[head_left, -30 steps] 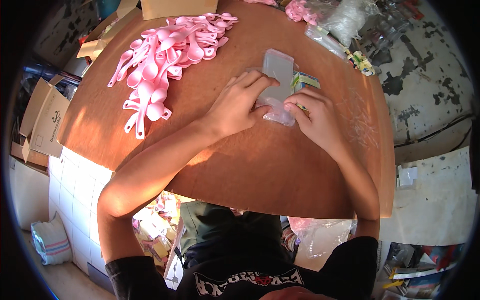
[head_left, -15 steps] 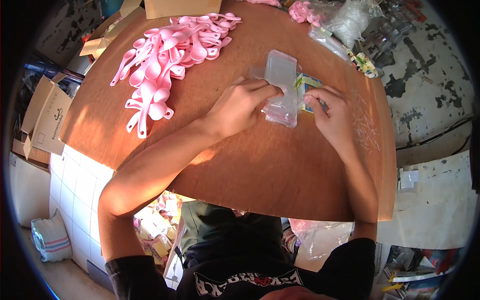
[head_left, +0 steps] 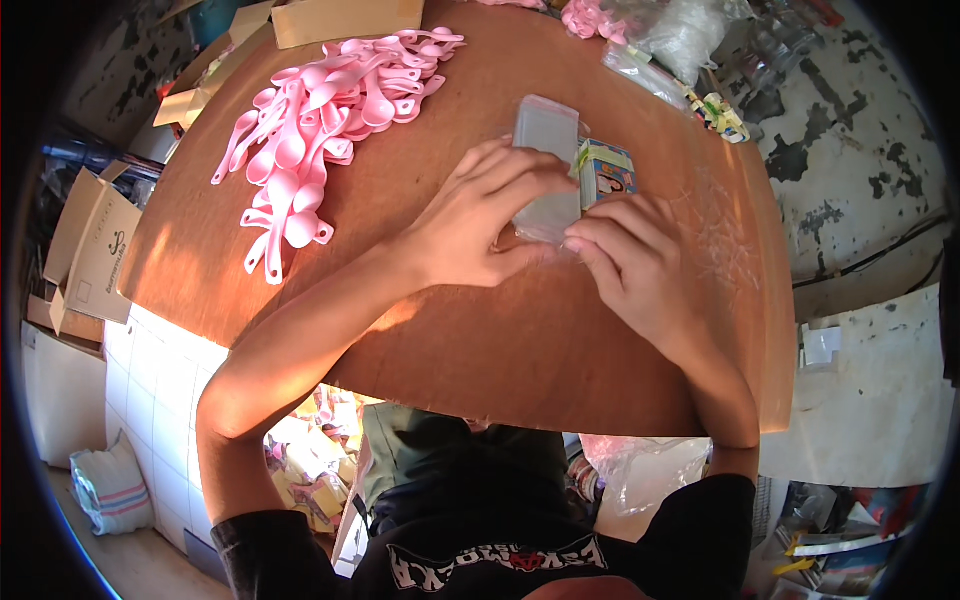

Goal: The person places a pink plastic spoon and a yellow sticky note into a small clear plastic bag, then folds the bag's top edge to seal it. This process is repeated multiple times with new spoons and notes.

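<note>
A stack of clear plastic bags (head_left: 546,128) is lying on the brown wooden table (head_left: 500,350), just beyond the person's two hands. The left hand (head_left: 485,215) is lying over the left side of the stack, its thumb and index finger standing apart, the thumb pointing toward the near end. The right hand (head_left: 635,260) is resting by the near right corner, its thumb and index fingertips pressing together; whether they are pinching any film, I cannot tell. Just right of the stack, a banded bundle of printed cards (head_left: 606,170) is sitting near the right hand. Thin clear strips (head_left: 725,245) are lying scattered farther right. Well to the left, a heap of pink spoons (head_left: 320,115) is spreading over the table, and a cardboard box (head_left: 345,22) is standing behind it. A crumpled clear bag (head_left: 690,38) is lying toward the far right.
</note>
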The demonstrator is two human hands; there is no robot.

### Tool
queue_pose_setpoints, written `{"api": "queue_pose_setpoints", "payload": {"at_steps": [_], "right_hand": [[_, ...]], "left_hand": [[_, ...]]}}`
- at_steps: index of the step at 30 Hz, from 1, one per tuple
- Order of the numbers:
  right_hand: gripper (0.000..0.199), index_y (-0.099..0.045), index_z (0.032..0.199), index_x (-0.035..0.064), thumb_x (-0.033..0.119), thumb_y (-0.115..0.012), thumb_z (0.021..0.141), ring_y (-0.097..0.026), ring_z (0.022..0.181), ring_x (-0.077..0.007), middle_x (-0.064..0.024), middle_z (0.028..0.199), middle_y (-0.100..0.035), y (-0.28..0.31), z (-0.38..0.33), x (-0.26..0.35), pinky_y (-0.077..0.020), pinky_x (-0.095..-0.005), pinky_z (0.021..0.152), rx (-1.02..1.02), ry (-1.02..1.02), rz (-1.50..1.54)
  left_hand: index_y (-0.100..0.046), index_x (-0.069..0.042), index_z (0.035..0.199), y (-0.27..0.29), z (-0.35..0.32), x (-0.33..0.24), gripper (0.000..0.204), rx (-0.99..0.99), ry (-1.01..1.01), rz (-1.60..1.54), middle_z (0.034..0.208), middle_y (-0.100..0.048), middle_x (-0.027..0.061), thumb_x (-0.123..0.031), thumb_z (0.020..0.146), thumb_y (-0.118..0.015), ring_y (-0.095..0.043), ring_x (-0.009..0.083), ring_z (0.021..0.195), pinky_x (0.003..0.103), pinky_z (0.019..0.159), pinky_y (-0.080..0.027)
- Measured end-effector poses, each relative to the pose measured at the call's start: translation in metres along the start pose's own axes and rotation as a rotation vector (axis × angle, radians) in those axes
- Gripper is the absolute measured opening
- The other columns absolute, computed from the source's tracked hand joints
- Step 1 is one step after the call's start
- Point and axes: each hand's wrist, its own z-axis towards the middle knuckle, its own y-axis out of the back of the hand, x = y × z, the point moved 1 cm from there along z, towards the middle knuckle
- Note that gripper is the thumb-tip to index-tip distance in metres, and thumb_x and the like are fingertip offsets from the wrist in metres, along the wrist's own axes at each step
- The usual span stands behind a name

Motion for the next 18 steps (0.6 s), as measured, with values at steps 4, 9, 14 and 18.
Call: {"api": "queue_pose_setpoints", "payload": {"at_steps": [4, 9, 14, 18], "right_hand": [[0.009, -0.068, 0.087, 0.0083, 0.011, -0.074, 0.081, -0.059, 0.084, -0.0232, -0.0035, 0.088, -0.062, -0.001, 0.0, 0.007, -0.042, -0.0386, 0.083, -0.026, 0.04, 0.033], [0.008, -0.071, 0.089, 0.0064, 0.011, -0.074, 0.082, -0.062, 0.085, -0.0254, -0.0057, 0.087, -0.066, 0.001, -0.007, -0.011, -0.0449, -0.0381, 0.081, -0.034, -0.091, 0.14], [0.02, -0.07, 0.1, 0.0021, 0.011, -0.073, 0.082, -0.065, 0.096, -0.0327, -0.0121, 0.1, -0.069, 0.01, -0.023, -0.061, -0.0506, -0.0406, 0.082, 0.089, -0.273, 0.029], [0.026, -0.069, 0.106, 0.0023, 0.01, -0.073, 0.082, -0.065, 0.097, -0.0333, -0.013, 0.106, -0.068, 0.012, -0.029, -0.07, -0.052, -0.0403, 0.083, 0.165, -0.27, 0.006]], "left_hand": [[-0.066, -0.009, 0.111, 0.002, 0.001, -0.002, 0.04, 0.174, 0.012, -0.158, 0.114, -0.067, 0.0083, -0.013, 0.073, -0.078, -0.061, 0.029, 0.111, 0.048, 0.106, -0.037], [-0.072, -0.005, 0.102, 0.002, -0.002, 0.001, 0.019, 0.16, 0.235, -0.279, 0.097, -0.072, 0.009, -0.007, 0.082, -0.073, -0.069, 0.0208, 0.095, 0.037, 0.096, -0.048], [-0.073, -0.001, 0.104, -0.002, -0.004, 0.009, 0.014, 0.023, 0.462, -0.476, 0.098, -0.074, 0.0085, -0.004, 0.091, -0.068, -0.07, 0.0121, 0.088, 0.027, 0.078, -0.055], [-0.069, 0.003, 0.11, -0.003, 0.003, 0.011, 0.021, 0.01, 0.656, -0.715, 0.1, -0.074, 0.0094, -0.008, 0.092, -0.069, -0.069, 0.0107, 0.091, 0.025, 0.082, -0.055]]}}
